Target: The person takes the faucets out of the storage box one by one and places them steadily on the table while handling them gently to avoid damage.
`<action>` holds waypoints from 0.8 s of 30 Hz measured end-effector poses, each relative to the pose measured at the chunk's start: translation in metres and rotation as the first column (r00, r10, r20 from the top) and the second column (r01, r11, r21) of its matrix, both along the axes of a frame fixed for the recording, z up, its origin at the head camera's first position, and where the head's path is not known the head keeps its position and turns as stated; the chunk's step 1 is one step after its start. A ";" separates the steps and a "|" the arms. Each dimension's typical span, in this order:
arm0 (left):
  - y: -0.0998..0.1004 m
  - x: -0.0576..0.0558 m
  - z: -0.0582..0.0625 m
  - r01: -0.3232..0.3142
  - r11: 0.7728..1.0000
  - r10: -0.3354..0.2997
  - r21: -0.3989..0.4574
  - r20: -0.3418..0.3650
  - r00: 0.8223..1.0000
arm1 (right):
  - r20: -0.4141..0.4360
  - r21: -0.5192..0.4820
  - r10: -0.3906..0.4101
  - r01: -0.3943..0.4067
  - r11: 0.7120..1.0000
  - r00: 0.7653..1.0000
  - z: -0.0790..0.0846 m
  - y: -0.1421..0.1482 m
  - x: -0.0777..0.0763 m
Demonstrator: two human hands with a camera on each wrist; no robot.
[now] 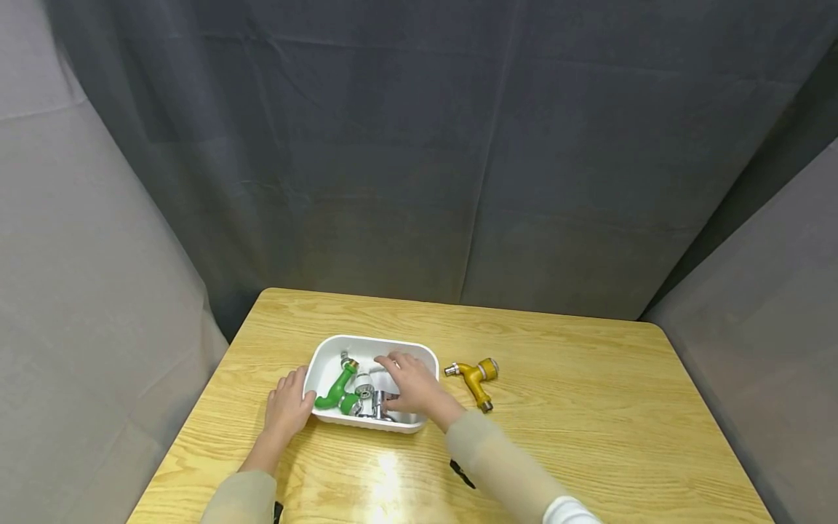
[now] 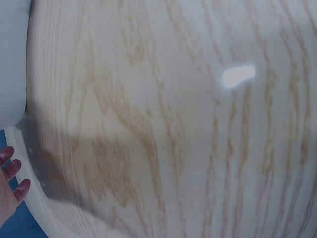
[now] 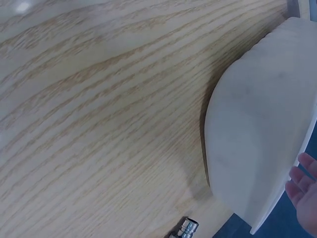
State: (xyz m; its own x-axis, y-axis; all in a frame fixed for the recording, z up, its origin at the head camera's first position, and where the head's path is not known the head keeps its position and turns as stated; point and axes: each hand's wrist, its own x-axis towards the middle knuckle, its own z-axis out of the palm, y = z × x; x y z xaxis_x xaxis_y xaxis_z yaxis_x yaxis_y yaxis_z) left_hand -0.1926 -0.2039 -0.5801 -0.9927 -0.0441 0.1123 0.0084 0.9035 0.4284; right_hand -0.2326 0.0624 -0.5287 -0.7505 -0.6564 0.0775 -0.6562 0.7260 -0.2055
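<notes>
A white plastic basin (image 1: 373, 428) stands on the wooden table. Inside lie a green tap (image 1: 341, 386), a small white-and-chrome fitting (image 1: 363, 384) and a chrome tap (image 1: 378, 402). At the basin's left end is my left hand (image 1: 286, 404), its thumb right at the rim and the fingers along the outside. My right hand (image 1: 414, 382) reaches over the right rim into the basin, fingers spread and thumb close by the chrome tap, part of which the hand hides. In the right wrist view, relaxed fingers (image 3: 300, 181) show past the basin wall (image 3: 257, 114).
To the right of the basin lies a yellow tap (image 1: 476, 378) with metal ends. The wooden table (image 1: 576, 422) reaches back to a dark grey curtain (image 1: 419, 160), with lighter cloth (image 1: 85, 291) hanging at the sides.
</notes>
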 end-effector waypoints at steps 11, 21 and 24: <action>-0.001 0.001 -0.001 -0.001 1.000 0.001 0.007 0.005 1.000 | 0.081 0.060 -0.017 0.013 0.998 0.997 -0.008 -0.008 0.002; -0.001 0.000 -0.002 -0.006 1.000 0.006 0.009 0.014 1.000 | 0.062 0.088 -0.007 0.002 0.996 0.998 -0.017 -0.016 0.004; -0.001 0.000 -0.002 -0.005 1.000 0.005 0.011 0.012 1.000 | 0.060 0.107 -0.008 0.001 0.994 0.998 -0.018 -0.018 0.004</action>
